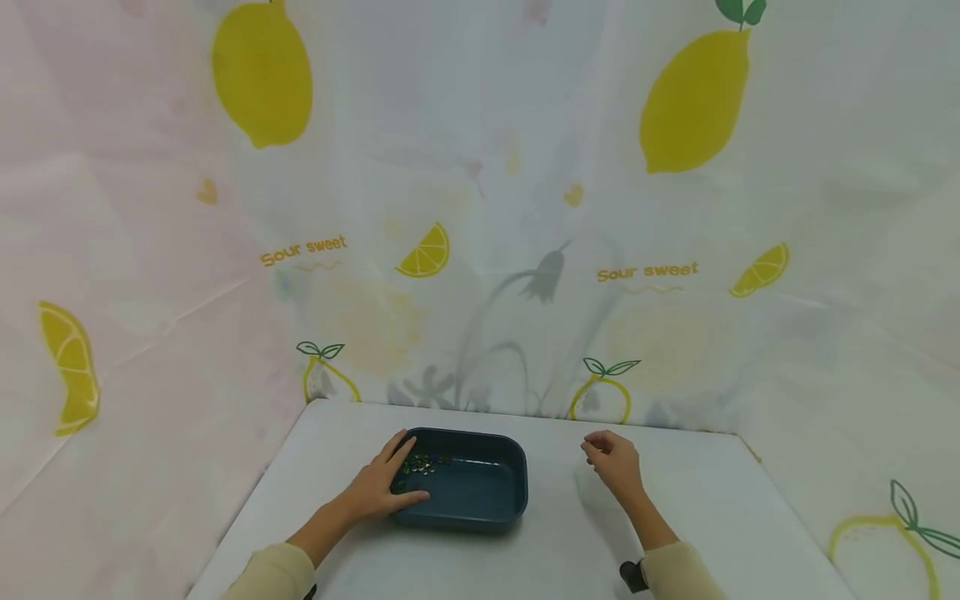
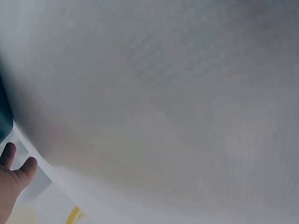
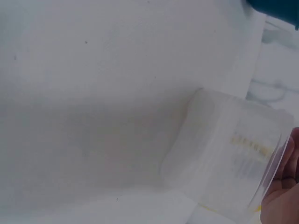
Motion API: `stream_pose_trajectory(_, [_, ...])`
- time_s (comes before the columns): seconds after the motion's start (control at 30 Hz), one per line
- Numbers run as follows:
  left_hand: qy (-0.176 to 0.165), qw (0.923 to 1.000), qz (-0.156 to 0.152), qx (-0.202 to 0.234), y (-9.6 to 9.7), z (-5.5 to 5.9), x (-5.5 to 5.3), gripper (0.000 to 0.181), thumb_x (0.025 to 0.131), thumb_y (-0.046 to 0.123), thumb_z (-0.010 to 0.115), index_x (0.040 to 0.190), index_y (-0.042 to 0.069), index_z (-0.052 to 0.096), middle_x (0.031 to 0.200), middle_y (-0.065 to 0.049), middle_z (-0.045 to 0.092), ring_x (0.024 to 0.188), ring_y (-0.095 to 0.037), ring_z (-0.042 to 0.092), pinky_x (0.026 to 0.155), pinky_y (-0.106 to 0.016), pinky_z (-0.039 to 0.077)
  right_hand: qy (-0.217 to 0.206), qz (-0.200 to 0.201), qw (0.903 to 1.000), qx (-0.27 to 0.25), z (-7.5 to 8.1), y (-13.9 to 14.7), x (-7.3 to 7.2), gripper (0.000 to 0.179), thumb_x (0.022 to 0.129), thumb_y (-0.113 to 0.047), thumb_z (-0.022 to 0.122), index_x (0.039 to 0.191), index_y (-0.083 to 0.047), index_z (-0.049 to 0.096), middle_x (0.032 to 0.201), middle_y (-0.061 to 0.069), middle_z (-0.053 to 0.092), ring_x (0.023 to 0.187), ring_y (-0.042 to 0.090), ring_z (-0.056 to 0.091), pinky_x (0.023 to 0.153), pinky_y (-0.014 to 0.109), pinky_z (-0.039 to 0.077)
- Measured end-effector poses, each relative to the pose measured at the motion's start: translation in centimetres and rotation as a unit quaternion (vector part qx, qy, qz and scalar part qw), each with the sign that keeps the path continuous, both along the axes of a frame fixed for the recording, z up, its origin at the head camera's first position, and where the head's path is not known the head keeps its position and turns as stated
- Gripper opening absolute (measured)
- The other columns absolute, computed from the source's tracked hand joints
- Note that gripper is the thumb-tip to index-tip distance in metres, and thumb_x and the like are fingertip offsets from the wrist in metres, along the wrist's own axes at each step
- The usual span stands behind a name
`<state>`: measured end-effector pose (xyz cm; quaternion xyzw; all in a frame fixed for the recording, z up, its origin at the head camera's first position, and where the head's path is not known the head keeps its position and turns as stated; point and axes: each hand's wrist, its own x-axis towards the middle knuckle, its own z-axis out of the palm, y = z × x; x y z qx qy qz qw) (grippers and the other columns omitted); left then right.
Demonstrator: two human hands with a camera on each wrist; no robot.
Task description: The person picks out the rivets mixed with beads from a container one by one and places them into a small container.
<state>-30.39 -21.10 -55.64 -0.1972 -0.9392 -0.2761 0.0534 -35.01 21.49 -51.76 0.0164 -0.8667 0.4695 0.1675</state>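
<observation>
My left hand (image 1: 375, 490) rests on the left end of a dark blue rectangular tray (image 1: 517, 521), fingers spread along the rim and thumb over the near side. Several small shiny glass pieces (image 1: 423, 464) lie in the tray close to that hand. Over the mouth of a clear plastic container (image 3: 224, 154), my right hand (image 1: 617, 462) is bent inward, its thumb and fingertips drawn together. In the right wrist view, its fingers overlap the container's rim. I cannot tell whether a small piece is between its fingertips.
Both the tray and the container stand on a white table (image 1: 720, 517). A pale cloth backdrop (image 1: 495, 167) printed with lemons rises behind the table and along its sides. A dark wrist strap (image 1: 633, 577) shows at the right sleeve.
</observation>
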Motion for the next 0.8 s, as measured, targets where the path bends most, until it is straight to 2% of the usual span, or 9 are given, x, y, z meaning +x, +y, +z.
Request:
stream_pose_trajectory(0.23, [-0.01, 0.9999, -0.002, 0.003, 0.1, -0.1, 0.0, 0.1, 0.083, 0.063, 0.067, 0.157, 0.009, 0.026, 0.164, -0.019, 0.017, 0.134, -0.048, 0.044, 0.096, -0.07, 0.039, -0.023, -0.007, 0.9997, 0.003, -0.1, 1.3, 0.8, 0.01, 0.087, -0.008, 0.073, 0.092, 0.0, 0.073, 0.082, 0.012, 0.074, 0.061, 0.008, 0.064, 0.055, 0.021, 0.051])
stream_pose_trajectory(0.47, [0.001, 1.0, 0.007, -0.002, -0.1, -0.4, -0.1, 0.1, 0.083, 0.064, 0.067, 0.157, 0.011, 0.026, 0.164, -0.017, 0.017, 0.132, -0.046, 0.047, 0.097, -0.068, 0.041, -0.002, 0.007, 0.9998, 0.018, -0.4, 1.4, 1.1, 0.008, 0.085, -0.005, 0.073, 0.09, 0.001, 0.073, 0.081, 0.014, 0.074, 0.06, 0.008, 0.065, 0.054, 0.022, 0.05])
stream_pose_trajectory(0.63, [0.002, 1.0, 0.004, -0.001, -0.1, -0.4, -0.1, 0.1, 0.083, 0.064, 0.067, 0.157, 0.011, 0.026, 0.164, -0.017, 0.018, 0.133, -0.046, 0.046, 0.097, -0.069, 0.04, 0.009, -0.002, 0.9995, 0.031, -0.8, 1.0, 1.2, 0.005, 0.084, -0.004, 0.074, 0.087, 0.0, 0.074, 0.08, 0.012, 0.074, 0.059, 0.004, 0.063, 0.054, 0.021, 0.049])
stream_pose_trajectory(0.8, [-0.001, 1.0, 0.002, 0.004, 0.0, -0.4, 0.1, 0.1, 0.083, 0.063, 0.068, 0.157, 0.01, 0.026, 0.164, -0.017, 0.017, 0.133, -0.047, 0.046, 0.095, -0.069, 0.04, 0.025, 0.012, 0.9989, 0.039, -1.2, 0.6, 1.1, 0.004, 0.083, -0.004, 0.075, 0.086, -0.002, 0.074, 0.079, 0.011, 0.074, 0.059, 0.004, 0.063, 0.055, 0.021, 0.05])
